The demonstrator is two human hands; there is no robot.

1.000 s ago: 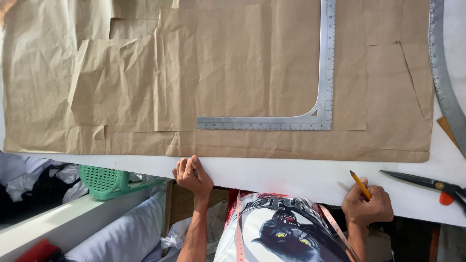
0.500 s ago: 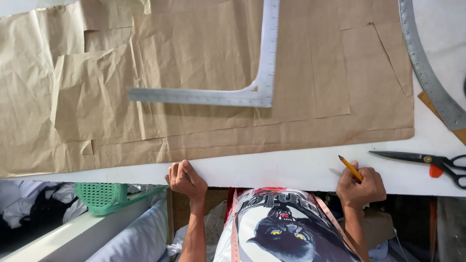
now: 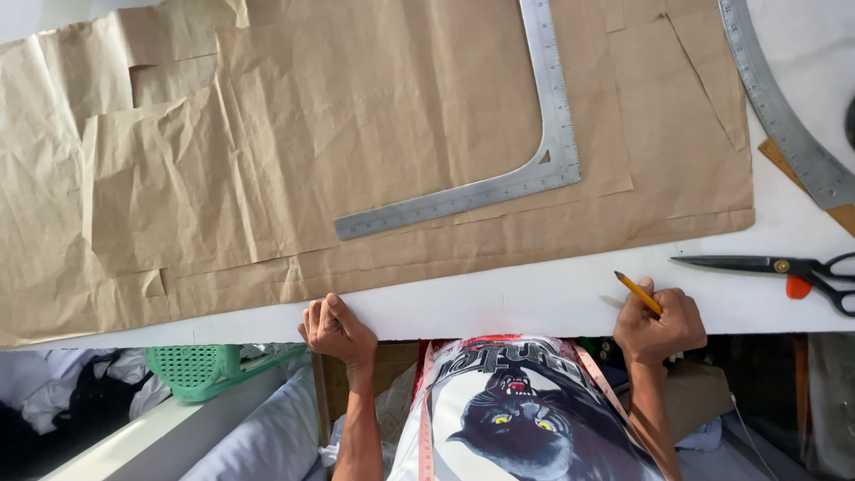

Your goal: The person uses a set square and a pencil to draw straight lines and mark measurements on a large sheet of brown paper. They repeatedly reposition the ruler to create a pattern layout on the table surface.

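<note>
Since a moment ago the view has swung, so the brown paper (image 3: 356,134) and the metal L-shaped ruler (image 3: 499,187) now look tilted, and both hands sit in much the same spots at the near edge of the white table (image 3: 534,294). The left hand (image 3: 334,331) is curled over that edge, gripping only the table. The right hand (image 3: 659,322) is closed around a yellow pencil (image 3: 638,293), with the tip pointing up and away over the bare white top. The hands are well apart. To draw a good line, I think the pencil should go to the ruler's edge while the other hand presses the ruler flat so it cannot slip. The paper is big, wrinkly and cut into steps on the left, and it covers most of the table. The ruler lies flat on it. Black scissors (image 3: 775,265) with a red bit lie to the right, near the pencil hand. A long curved ruler (image 3: 784,116) lies at the far right.
</note>
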